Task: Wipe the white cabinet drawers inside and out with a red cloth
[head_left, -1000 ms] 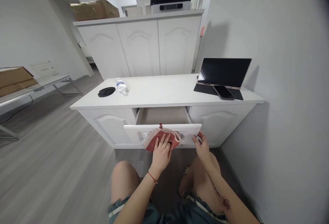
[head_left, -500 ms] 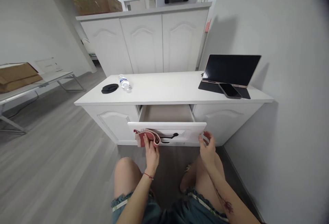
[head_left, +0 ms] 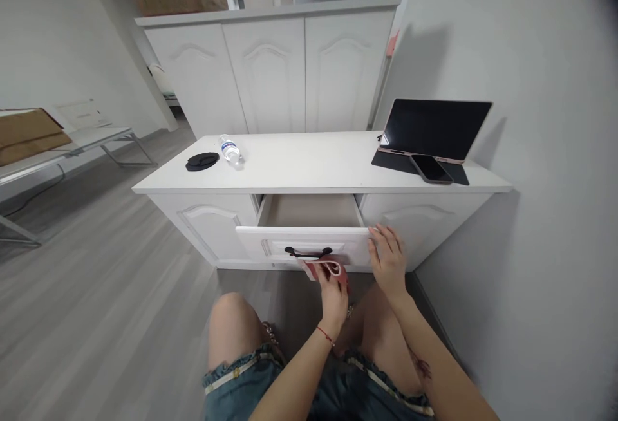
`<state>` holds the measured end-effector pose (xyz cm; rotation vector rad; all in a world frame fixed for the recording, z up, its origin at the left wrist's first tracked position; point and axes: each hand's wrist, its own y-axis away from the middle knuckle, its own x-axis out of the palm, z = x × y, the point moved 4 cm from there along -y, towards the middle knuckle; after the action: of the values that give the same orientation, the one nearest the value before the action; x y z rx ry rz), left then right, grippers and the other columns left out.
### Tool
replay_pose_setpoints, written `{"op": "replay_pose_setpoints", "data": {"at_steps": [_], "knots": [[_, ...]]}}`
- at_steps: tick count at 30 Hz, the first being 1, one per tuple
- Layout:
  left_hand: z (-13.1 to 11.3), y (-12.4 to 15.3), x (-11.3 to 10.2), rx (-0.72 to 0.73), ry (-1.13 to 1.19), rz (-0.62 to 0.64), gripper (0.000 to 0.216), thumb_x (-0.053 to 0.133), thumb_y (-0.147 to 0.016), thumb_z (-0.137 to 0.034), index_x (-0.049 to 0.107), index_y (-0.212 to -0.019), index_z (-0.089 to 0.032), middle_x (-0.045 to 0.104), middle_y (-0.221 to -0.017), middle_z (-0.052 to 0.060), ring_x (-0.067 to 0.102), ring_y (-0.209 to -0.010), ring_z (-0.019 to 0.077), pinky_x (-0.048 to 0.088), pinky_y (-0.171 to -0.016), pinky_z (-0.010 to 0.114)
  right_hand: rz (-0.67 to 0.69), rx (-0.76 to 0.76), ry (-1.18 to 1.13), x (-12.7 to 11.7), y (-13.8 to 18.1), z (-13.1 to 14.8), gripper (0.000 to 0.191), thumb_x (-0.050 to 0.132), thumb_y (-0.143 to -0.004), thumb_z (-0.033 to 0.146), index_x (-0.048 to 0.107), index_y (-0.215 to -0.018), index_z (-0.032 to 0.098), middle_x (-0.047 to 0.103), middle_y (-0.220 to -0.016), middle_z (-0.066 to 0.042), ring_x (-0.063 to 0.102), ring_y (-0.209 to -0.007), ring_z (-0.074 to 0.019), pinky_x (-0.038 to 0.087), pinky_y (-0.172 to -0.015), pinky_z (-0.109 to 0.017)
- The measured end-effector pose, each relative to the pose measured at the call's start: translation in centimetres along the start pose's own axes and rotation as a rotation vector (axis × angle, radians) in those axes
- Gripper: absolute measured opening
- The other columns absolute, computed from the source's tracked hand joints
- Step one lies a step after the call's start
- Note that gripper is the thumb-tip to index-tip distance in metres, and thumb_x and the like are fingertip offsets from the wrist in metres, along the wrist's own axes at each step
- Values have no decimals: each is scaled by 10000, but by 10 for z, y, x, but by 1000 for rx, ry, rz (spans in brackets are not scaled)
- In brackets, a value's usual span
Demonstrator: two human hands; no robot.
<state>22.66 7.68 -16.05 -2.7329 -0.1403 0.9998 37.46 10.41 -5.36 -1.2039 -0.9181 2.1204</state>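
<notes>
I sit on the floor facing a low white cabinet (head_left: 318, 179) whose middle drawer (head_left: 309, 241) is pulled open and looks bare inside. My left hand (head_left: 335, 292) grips a folded red cloth (head_left: 326, 269) against the lower right of the drawer front, just under the black handle (head_left: 309, 253). My right hand (head_left: 386, 260) rests with fingers spread on the drawer front's right end.
On the cabinet top are a black round lid (head_left: 201, 161), a water bottle (head_left: 229, 149) lying down, a tablet (head_left: 437, 130) on a stand and a phone (head_left: 430, 168). A tall white cupboard (head_left: 270, 67) stands behind. A wall is close on the right, a table (head_left: 58, 150) far left.
My left hand carried the red cloth from the drawer front's left side across to the lower right, under the handle. My right hand moved onto the drawer's right end.
</notes>
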Motion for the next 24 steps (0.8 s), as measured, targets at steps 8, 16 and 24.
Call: {"op": "replay_pose_setpoints", "data": {"at_steps": [8, 16, 24], "knots": [[-8, 11, 29, 162, 22, 159, 489, 412, -909, -179, 442, -1393, -114, 18, -1610, 181, -11, -1453, 274, 261, -1168, 460, 106, -49, -106, -9, -17, -9, 286, 478, -930, 333, 682, -1109, 244, 672, -1105, -79, 559, -1093, -229, 435, -986, -444], [-62, -15, 32, 465, 274, 349, 478, 380, -916, -159, 443, -1389, -130, 218, -1582, 164, 170, -1466, 244, 261, -1180, 438, 101, -32, -151, -10, -20, -5, 285, 474, -932, 317, 676, -1102, 210, 650, -1095, -105, 559, -1068, -243, 456, -964, -467], [-65, -15, -35, -3, 608, 18, 264, 498, -903, -364, 673, -1004, -194, 525, -1273, 129, 515, -1195, 241, 375, -1070, 419, 122, -9, -200, -12, -21, -6, 300, 443, -947, 327, 678, -1101, 218, 652, -1090, -100, 564, -1068, -235, 453, -969, -460]]}}
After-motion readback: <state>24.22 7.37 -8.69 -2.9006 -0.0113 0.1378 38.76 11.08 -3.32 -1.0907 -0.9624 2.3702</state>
